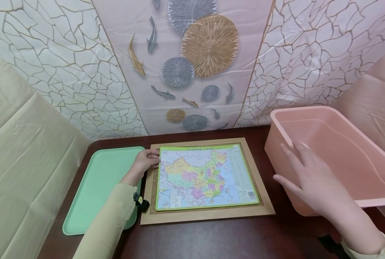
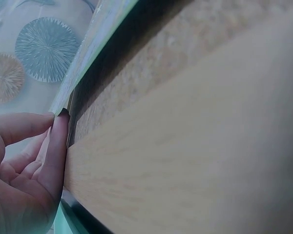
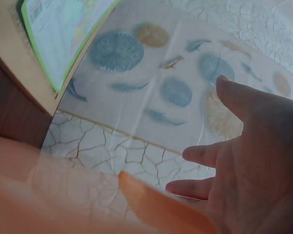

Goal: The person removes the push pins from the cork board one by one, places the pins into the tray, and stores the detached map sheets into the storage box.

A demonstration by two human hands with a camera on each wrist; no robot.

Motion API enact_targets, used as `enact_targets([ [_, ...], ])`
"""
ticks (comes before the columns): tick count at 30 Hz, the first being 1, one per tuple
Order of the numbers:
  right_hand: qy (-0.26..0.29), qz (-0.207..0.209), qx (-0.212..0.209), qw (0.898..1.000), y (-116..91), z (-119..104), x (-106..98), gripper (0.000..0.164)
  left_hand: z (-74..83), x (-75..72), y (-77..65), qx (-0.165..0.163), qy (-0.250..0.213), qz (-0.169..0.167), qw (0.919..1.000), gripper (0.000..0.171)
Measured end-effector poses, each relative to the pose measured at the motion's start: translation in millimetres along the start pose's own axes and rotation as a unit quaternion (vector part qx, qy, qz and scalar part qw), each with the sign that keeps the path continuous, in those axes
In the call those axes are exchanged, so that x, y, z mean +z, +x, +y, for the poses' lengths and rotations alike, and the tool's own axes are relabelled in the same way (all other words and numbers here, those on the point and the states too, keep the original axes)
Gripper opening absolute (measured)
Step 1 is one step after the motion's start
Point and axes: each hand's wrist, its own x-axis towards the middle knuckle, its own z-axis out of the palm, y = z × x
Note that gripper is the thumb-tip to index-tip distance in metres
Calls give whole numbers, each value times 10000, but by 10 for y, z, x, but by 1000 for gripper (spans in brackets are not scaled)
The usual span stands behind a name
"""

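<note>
The map (image 1: pixel 193 178) lies within the wooden frame's (image 1: pixel 208 216) outline, left edge pinched by the left hand (image 1: pixel 143 162); the right hand (image 1: pixel 312 176), spread and empty, hovers right of the frame. Probably light, bendy, slick; opposite edges suit holding.

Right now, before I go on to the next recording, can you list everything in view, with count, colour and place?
map: 1, multicoloured with green border, over the board
board: 1, tan, on the table
tray: 1, mint green, left of the board
bin: 1, pink, right of the board
table: 1, dark brown, beneath these
backdrop: 1, pale, patterned, behind the table
left hand: 1, bare, pinching the map's left edge
right hand: 1, bare, near the bin
sleeves: 2, cream, on the forearms
</note>
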Motion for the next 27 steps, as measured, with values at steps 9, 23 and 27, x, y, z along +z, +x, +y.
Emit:
enact_targets([
  [9, 114, 27, 568, 9983, -182, 134, -84, 89, 17, -18, -25, 18, 20, -60, 10000, 36],
  [23, 44, 334, 1229, 9918, -602, 382, -164, 84, -25, -5, -22, 81, -28, -87, 9999, 37],
  [27, 145, 568, 1426, 9880, -724, 489, -151, 83, -6, -13, -27, 81, -72, -110, 9999, 38],
])
